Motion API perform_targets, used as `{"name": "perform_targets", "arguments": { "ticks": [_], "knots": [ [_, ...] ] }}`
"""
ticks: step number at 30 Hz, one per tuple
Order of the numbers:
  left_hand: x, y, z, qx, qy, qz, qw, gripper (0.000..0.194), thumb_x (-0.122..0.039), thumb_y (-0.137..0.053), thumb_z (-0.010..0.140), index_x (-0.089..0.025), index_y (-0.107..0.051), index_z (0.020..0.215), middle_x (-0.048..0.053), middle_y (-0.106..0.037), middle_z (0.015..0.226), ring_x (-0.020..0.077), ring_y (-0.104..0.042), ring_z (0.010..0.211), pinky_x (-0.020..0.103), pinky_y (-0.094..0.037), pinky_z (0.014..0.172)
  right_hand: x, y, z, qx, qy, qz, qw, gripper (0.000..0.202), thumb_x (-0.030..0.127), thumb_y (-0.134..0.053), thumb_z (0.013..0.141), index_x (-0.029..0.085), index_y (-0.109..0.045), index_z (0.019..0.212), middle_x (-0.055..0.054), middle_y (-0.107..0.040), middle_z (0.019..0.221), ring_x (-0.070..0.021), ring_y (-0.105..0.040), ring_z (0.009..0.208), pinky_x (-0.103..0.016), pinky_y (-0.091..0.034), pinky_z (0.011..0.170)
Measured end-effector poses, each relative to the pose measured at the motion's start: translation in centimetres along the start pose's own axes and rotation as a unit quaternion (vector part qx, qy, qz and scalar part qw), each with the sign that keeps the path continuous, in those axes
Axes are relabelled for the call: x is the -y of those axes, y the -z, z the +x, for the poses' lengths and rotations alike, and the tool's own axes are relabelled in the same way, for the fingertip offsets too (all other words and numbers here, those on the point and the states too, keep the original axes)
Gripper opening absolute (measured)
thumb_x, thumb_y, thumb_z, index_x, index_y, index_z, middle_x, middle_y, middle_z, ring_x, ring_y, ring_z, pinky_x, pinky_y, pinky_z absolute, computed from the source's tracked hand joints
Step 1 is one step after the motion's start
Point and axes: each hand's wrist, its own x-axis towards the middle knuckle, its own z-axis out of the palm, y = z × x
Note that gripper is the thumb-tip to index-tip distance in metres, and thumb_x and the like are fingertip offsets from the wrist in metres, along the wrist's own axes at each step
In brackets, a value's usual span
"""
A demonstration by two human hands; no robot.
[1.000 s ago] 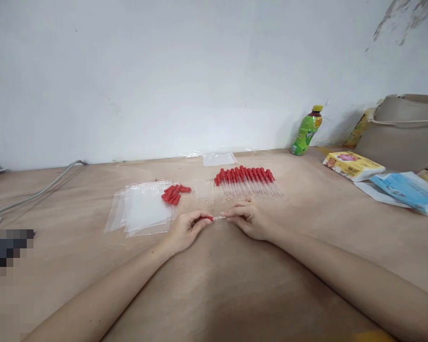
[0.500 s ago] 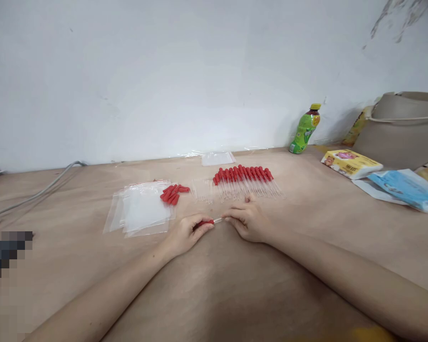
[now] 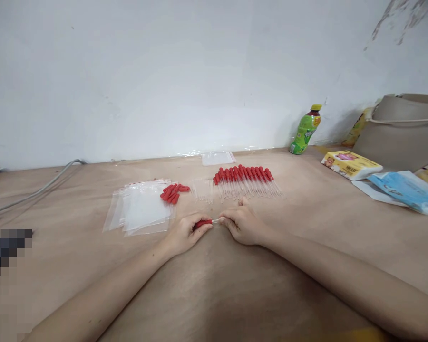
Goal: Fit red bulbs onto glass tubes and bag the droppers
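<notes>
Your right hand has shifted slightly toward your left hand since the earlier frame; less tube shows between them.

Red bulb: one, low over the middle of the table, gripped in your left hand, thumb on the near side, fingers curled over the far side, open end facing right.

Clear tube: one, lying sideways between your hands, meeting the bulb's end; depth of entry cannot be told. Its other end is pinched by your right thumb and fingertips, fingers bent, one finger sticking out on the far side.

Forearms: both bare, coming in from the lower corners, wrists low, hands nearly meeting.

Loose tubes: a small group, just beyond your hands.

Loose bulbs: a red heap, left of those, at the edge of the clear bags.

Capped tubes: a row, beyond your right hand, red ends away from you.

Bottle: green, upright near the wall.
</notes>
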Motion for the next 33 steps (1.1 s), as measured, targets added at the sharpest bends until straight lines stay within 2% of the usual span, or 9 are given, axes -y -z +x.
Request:
{"name": "perform_targets", "arguments": {
  "ticks": [9, 15, 19, 21, 25, 27, 28, 31, 33],
  "knots": [
    [0.4, 0.0, 0.2, 0.009, -0.056, 0.053, 0.997, 0.021, -0.028, -0.044, 0.086, -0.017, -0.061, 0.089, 0.004, -0.063, 0.078, 0.0143, -0.058, 0.071, 0.025, -0.045, 0.066, 0.2, -0.2, 0.5, 0.046, -0.032, 0.056, 0.997, 0.027, 0.019, -0.038, 0.086, 0.018, -0.058, 0.068, 0.003, -0.062, 0.062, -0.0083, -0.047, 0.052, -0.032, -0.024, 0.075],
    [0.9, 0.2, 0.1, -0.016, -0.105, 0.088, 0.990, 0.020, -0.027, -0.043, 0.087, -0.018, -0.060, 0.093, 0.006, -0.064, 0.084, 0.0152, -0.059, 0.078, 0.027, -0.046, 0.072, 0.4, -0.1, 0.7, 0.053, -0.048, 0.084, 0.994, 0.028, 0.022, -0.037, 0.088, 0.020, -0.059, 0.071, 0.003, -0.062, 0.062, -0.0092, -0.049, 0.054, -0.034, -0.028, 0.079],
    [1.0, 0.3, 0.1, -0.038, -0.064, 0.053, 0.996, 0.018, -0.027, -0.046, 0.085, -0.018, -0.060, 0.093, 0.005, -0.063, 0.084, 0.0145, -0.057, 0.075, 0.026, -0.045, 0.068, 1.0, 0.7, 1.0, 0.050, -0.035, 0.054, 0.997, 0.025, 0.024, -0.039, 0.087, 0.019, -0.059, 0.073, 0.002, -0.061, 0.062, -0.0099, -0.048, 0.055, -0.035, -0.031, 0.078],
    [1.2, 0.3, 0.2, -0.058, -0.030, 0.057, 0.996, 0.017, -0.026, -0.049, 0.083, -0.018, -0.058, 0.096, 0.004, -0.060, 0.081, 0.0138, -0.055, 0.070, 0.025, -0.044, 0.064, 1.1, 1.2, 1.2, 0.062, -0.037, 0.049, 0.996, 0.024, 0.025, -0.042, 0.084, 0.018, -0.057, 0.067, 0.001, -0.059, 0.060, -0.0098, -0.046, 0.053, -0.030, -0.034, 0.069],
    [1.5, 0.2, 0.3, -0.045, 0.027, 0.063, 0.997, 0.022, -0.027, -0.051, 0.081, -0.018, -0.054, 0.100, -0.002, -0.050, 0.067, 0.0107, -0.047, 0.056, 0.023, -0.040, 0.056, -0.7, 2.2, 1.6, 0.099, -0.135, 0.151, 0.974, 0.025, 0.026, -0.045, 0.080, 0.017, -0.057, 0.061, -0.001, -0.061, 0.059, -0.0101, -0.050, 0.051, -0.022, -0.034, 0.051],
    [1.5, 0.3, 0.3, -0.019, 0.036, 0.059, 0.997, 0.018, -0.027, -0.049, 0.082, -0.018, -0.055, 0.096, -0.003, -0.048, 0.063, 0.0104, -0.046, 0.055, 0.022, -0.038, 0.055, -2.5, 2.8, 2.2, 0.079, -0.203, 0.194, 0.956, 0.027, 0.029, -0.044, 0.079, 0.017, -0.059, 0.060, -0.002, -0.062, 0.059, -0.0107, -0.053, 0.052, -0.022, -0.036, 0.051],
    [1.4, 0.3, 0.3, -0.012, 0.037, 0.059, 0.997, 0.017, -0.027, -0.048, 0.082, -0.018, -0.056, 0.094, -0.003, -0.048, 0.062, 0.0104, -0.046, 0.056, 0.022, -0.037, 0.055, -3.4, 3.2, 2.6, 0.047, -0.240, 0.182, 0.952, 0.027, 0.030, -0.046, 0.077, 0.017, -0.059, 0.059, -0.002, -0.062, 0.058, -0.0115, -0.054, 0.054, -0.023, -0.037, 0.052],
    [1.2, 0.3, 0.4, -0.009, 0.039, 0.056, 0.998, 0.016, -0.027, -0.048, 0.082, -0.018, -0.057, 0.091, -0.003, -0.048, 0.063, 0.0105, -0.046, 0.056, 0.023, -0.036, 0.055, -5.6, 3.9, 4.3, -0.069, -0.325, 0.066, 0.941, 0.024, 0.031, -0.051, 0.071, 0.018, -0.057, 0.052, -0.002, -0.061, 0.056, -0.0146, -0.055, 0.059, -0.025, -0.036, 0.055],
    [1.1, 0.3, 0.3, -0.011, 0.038, 0.051, 0.998, 0.016, -0.027, -0.048, 0.082, -0.018, -0.057, 0.091, -0.003, -0.048, 0.063, 0.0105, -0.046, 0.057, 0.022, -0.036, 0.055, -6.5, 3.9, 5.5, -0.093, -0.356, 0.014, 0.930, 0.024, 0.031, -0.051, 0.069, 0.019, -0.056, 0.050, -0.003, -0.060, 0.057, -0.0160, -0.056, 0.061, -0.026, -0.035, 0.056]
  ]
}}
